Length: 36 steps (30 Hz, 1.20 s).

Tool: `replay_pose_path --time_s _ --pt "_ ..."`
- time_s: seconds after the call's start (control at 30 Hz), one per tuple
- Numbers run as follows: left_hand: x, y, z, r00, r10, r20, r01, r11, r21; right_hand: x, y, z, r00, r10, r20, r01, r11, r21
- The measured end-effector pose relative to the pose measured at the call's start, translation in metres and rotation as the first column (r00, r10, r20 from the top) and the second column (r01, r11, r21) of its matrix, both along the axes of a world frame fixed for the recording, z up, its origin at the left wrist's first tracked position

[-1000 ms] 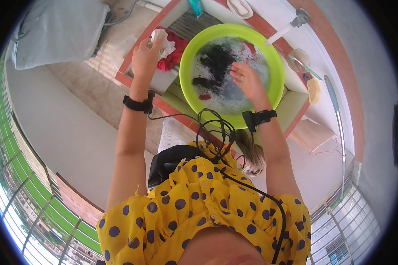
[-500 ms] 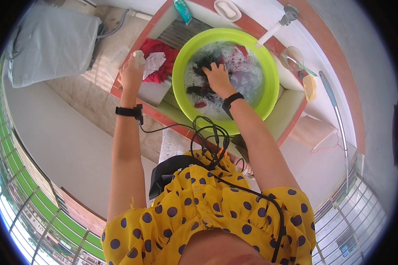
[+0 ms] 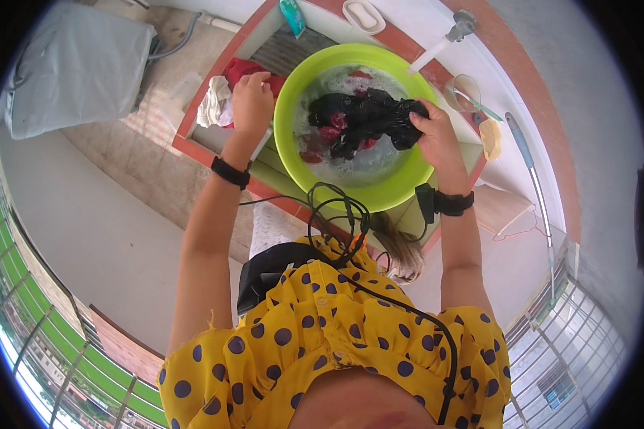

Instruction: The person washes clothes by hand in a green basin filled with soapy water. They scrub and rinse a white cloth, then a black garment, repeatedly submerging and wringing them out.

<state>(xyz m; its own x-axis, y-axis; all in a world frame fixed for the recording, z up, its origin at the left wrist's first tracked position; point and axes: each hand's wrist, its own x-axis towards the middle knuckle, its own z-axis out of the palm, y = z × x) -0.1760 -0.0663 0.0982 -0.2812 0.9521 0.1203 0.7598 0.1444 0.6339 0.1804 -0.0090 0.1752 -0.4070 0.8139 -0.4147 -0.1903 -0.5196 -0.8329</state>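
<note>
Lifting since half a second ago, the right hand is clenching the black garment above the green basin's suds; the left hand is curling closed on the basin's rim.

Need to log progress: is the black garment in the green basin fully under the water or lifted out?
Partly lifted: the right hand grips one end of the black garment, bunched above the soapy water in the green basin.
</note>
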Motion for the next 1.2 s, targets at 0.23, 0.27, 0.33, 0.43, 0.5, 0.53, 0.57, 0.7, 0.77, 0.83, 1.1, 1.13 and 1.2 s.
replay_pose_path --time_s 0.23,0.27,0.33,0.43,0.5,0.53,0.57,0.7,0.77,0.83,1.1,1.13,1.2 --pt "0.117 -0.008 -0.039 0.862 -0.374 0.343 0.415 0.909 -0.05 0.003 0.006 0.082 0.953 0.047 -0.298 0.048 0.951 0.304" --pt "0.13 -0.008 -0.042 0.855 -0.429 0.291 0.444 0.896 0.017 0.004 0.003 0.094 0.958 0.013 -0.286 0.09 0.934 0.345" --pt "0.148 -0.007 -0.033 0.92 -0.365 0.142 0.366 0.931 0.023 0.007 0.003 0.111 0.949 0.017 -0.316 0.11 0.919 0.378" --pt "0.14 0.015 -0.029 0.892 -0.323 0.315 0.375 0.919 -0.119 0.021 0.005 0.116 0.952 -0.015 -0.307 0.152 0.891 0.428" --pt "0.126 0.023 -0.021 0.846 -0.267 0.462 0.387 0.903 -0.186 0.029 0.005 0.119 0.961 -0.012 -0.276 0.138 0.887 0.441" --pt "0.12 0.024 -0.013 0.837 -0.236 0.493 0.365 0.912 -0.184 0.04 0.006 0.112 0.973 -0.02 -0.232 0.118 0.901 0.418" --pt "0.114 0.024 -0.008 0.826 -0.208 0.524 0.346 0.921 -0.18 0.053 0.006 0.099 0.982 -0.028 -0.186 0.101 0.913 0.395" --pt "0.101 0.025 -0.013 0.621 -0.073 0.78 0.284 0.949 -0.137 0.069 -0.002 0.042 0.986 -0.048 0.157 -0.018 0.92 0.391" --pt "0.095 0.028 -0.005 0.588 -0.026 0.809 0.204 0.972 -0.117 0.075 -0.006 0.014 0.879 0.018 0.477 -0.212 0.91 0.356" --pt "0.091 0.035 0.014 0.559 -0.014 0.829 0.179 0.978 -0.104 0.085 -0.012 -0.02 0.746 0.038 0.665 -0.354 0.868 0.348" --pt "0.099 0.045 0.098 0.404 -0.037 0.914 0.204 0.978 -0.05 0.071 -0.026 -0.107 0.39 -0.06 0.919 -0.586 0.753 0.298" --pt "0.103 0.044 0.107 0.386 -0.044 0.922 0.207 0.977 -0.041 0.059 -0.029 -0.109 0.347 -0.098 0.933 -0.578 0.761 0.295" --pt "0.107 0.043 0.126 0.364 -0.07 0.929 0.207 0.978 -0.007 0.023 -0.029 -0.093 0.397 -0.107 0.911 -0.545 0.772 0.328"
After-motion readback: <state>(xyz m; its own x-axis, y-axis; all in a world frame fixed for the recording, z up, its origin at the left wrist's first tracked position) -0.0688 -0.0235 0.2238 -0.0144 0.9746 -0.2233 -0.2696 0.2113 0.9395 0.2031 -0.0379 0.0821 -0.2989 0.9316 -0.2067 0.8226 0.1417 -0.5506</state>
